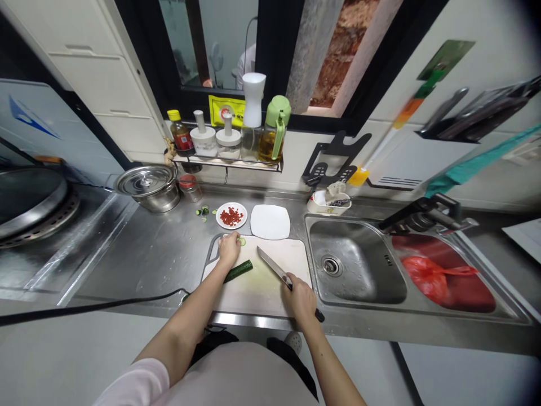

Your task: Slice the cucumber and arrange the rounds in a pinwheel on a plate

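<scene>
My left hand (229, 250) is at the far left part of the white cutting board (270, 296), its fingers curled down on pale green cucumber slices (242, 241); most of what they grip is hidden. A length of dark green cucumber (239, 271) lies on the board beside my left wrist, partly covered by the forearm. On the right of the board, my right hand (301, 299) is closed round the black handle of a kitchen knife (273, 264). The blade points away and to the left, apart from the cucumber.
Behind the board stand a white plate of chopped red pieces (231, 216) and a white square plate (270, 221). Cucumber scraps (204, 211) lie left of them. A double sink (355, 265) is at the right, with a red plastic bag (426, 276). A lidded pot (147, 186) stands left.
</scene>
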Motion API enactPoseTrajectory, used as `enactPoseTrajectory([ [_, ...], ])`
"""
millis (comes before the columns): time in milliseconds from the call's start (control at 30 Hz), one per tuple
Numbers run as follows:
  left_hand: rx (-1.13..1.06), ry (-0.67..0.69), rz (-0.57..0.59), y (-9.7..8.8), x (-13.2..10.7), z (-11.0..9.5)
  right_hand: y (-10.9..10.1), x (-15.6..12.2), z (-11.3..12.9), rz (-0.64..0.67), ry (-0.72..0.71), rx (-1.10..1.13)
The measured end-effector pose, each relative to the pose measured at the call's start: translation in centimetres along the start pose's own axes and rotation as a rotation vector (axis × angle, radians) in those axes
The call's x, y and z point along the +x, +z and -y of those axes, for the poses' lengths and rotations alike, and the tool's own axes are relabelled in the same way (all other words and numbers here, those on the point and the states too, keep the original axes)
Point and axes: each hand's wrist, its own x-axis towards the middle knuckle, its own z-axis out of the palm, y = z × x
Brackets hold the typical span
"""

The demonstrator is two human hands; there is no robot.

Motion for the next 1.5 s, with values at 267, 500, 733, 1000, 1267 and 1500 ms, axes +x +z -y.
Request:
enactPoseTrajectory([
  [267,0.033,0.011,-0.007,-0.1,-0.3,-0.2,0.2,-0.1,-0.3,-0.002,0.008,0.011],
  [500,0.032,-0.025,-0.037,-0.7,-0.8,-0.5,0.1,-0.4,-0.1,0.021,0.022,0.033],
  [733,-0.123,-0.073,-0.122,-1.5,-3.1,0.5,0.0,-0.4,-0.1,0.037,0.042,0.056],
  [1000,-0.170,0.221,-0.085,-0.7,-8.4,1.6,0.1,0.1,1.0,0.073,0.011,0.106],
  [1267,-0.111,0.393,-0.044,0.0,-9.6,2.1,-0.5,-0.1,3.4,0.140,-0.090,0.123],
  [1500,-0.119,0.423,0.007,0.7,-9.3,2.5,-0.8,-0.8,4.8,0.216,-0.173,0.040],
])
